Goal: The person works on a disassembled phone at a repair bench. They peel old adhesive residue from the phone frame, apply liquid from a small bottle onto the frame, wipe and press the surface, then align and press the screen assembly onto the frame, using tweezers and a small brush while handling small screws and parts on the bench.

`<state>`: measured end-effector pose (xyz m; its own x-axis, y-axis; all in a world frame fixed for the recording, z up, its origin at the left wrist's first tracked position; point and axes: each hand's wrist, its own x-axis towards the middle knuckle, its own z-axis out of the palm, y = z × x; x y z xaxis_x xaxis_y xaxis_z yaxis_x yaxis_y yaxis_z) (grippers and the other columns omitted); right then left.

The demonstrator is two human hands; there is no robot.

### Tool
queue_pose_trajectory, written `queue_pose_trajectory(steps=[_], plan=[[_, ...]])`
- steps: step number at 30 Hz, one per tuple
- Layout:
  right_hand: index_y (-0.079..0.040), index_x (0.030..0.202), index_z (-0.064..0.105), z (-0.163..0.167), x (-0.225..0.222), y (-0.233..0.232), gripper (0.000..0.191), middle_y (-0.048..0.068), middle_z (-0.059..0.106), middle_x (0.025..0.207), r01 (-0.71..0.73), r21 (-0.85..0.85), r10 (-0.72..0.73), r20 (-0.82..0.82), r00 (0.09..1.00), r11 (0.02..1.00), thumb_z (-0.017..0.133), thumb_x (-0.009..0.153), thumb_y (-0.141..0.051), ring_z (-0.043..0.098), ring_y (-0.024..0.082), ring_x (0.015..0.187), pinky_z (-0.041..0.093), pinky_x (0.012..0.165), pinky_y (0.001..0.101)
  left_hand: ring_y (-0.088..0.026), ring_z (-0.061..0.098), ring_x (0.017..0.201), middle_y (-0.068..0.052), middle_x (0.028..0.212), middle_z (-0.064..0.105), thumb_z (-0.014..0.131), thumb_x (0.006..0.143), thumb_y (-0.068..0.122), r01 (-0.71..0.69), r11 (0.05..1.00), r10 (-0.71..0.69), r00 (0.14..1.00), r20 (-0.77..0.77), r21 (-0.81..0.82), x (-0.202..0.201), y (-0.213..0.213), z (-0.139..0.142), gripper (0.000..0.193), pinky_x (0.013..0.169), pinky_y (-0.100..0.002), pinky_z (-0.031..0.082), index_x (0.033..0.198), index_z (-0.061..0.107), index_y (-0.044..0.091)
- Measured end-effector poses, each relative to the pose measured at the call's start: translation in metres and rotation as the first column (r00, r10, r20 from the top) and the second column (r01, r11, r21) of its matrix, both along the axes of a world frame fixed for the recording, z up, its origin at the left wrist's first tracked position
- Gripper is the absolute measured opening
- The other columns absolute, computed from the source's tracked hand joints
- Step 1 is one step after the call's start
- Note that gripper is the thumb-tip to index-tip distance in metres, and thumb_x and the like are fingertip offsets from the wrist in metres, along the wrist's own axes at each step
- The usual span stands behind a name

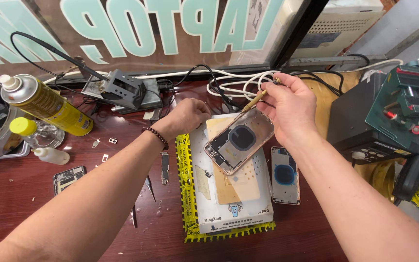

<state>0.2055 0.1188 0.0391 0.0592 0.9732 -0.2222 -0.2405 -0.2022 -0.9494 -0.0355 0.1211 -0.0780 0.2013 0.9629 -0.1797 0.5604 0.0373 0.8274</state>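
Note:
My left hand (186, 116) reaches over the desk with curled fingers and grips the upper left edge of a phone housing (239, 141), which is tilted above a white work mat (238, 216). The housing shows a dark round coil in its middle. My right hand (287, 104) holds a thin brass-coloured screwdriver (259, 97) by its top, with the tip pointing down at the housing's upper edge. A beaded bracelet (158, 136) circles my left wrist.
A second phone back panel (285, 175) lies right of the mat. Tweezers (150, 187), a small phone board (68, 178), loose metal parts, a yellow spray can (44, 104), small bottles and a soldering stand (122, 90) fill the left side. Green-black equipment (389, 116) stands at right; cables run along the back.

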Motion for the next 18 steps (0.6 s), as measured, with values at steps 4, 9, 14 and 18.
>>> queue_pose_trajectory(steps=[4, 9, 14, 18], plan=[[-0.004, 0.121, 0.060, 0.003, 0.000, -0.003, 0.031, 0.007, 0.073, 0.098, 0.021, -0.003, -0.021, 0.001, 1.000, 1.000, 0.067, 0.091, -0.003, 0.069, 0.015, 0.079, 0.059, 0.067, 0.0322, -0.015, 0.070, 0.075, -0.009, 0.084, 0.078, 0.068, 0.090, 0.013, -0.031, 0.999, 0.033, 0.998, 0.055, -0.032, -0.002, -0.006, -0.002, 0.017, 0.073, -0.030, 0.057, 0.096, 0.077, 0.001], [-0.004, 0.122, 0.059, 0.006, 0.004, -0.008, 0.031, 0.007, 0.072, 0.098, 0.028, -0.006, -0.028, -0.022, 0.999, 1.000, 0.066, 0.092, -0.003, 0.070, 0.015, 0.080, 0.060, 0.068, 0.0324, -0.010, 0.067, 0.073, -0.005, 0.083, 0.077, 0.067, 0.094, 0.014, -0.090, 0.982, 0.122, 0.973, 0.198, -0.164, 0.000, -0.013, -0.002, 0.018, 0.069, -0.027, 0.056, 0.096, 0.077, 0.000], [-0.004, 0.124, 0.059, 0.003, 0.012, -0.004, 0.032, 0.007, 0.071, 0.098, 0.045, 0.024, -0.045, 0.008, 0.999, 0.999, 0.066, 0.093, -0.004, 0.069, 0.016, 0.080, 0.058, 0.070, 0.0333, -0.008, 0.067, 0.072, -0.004, 0.084, 0.077, 0.067, 0.094, 0.015, -0.082, 0.984, 0.116, 0.970, 0.213, -0.160, 0.001, -0.014, 0.002, 0.019, 0.069, -0.026, 0.057, 0.096, 0.077, 0.000], [-0.009, 0.125, 0.058, -0.005, 0.026, 0.009, 0.034, 0.006, 0.070, 0.100, 0.067, 0.056, -0.068, 0.009, 0.998, 0.996, 0.066, 0.092, -0.004, 0.068, 0.015, 0.081, 0.059, 0.075, 0.0353, -0.008, 0.065, 0.069, -0.004, 0.082, 0.076, 0.069, 0.094, 0.015, -0.122, 0.987, 0.141, 0.970, 0.198, -0.107, 0.000, -0.017, 0.015, 0.018, 0.066, -0.026, 0.056, 0.097, 0.078, 0.000]])
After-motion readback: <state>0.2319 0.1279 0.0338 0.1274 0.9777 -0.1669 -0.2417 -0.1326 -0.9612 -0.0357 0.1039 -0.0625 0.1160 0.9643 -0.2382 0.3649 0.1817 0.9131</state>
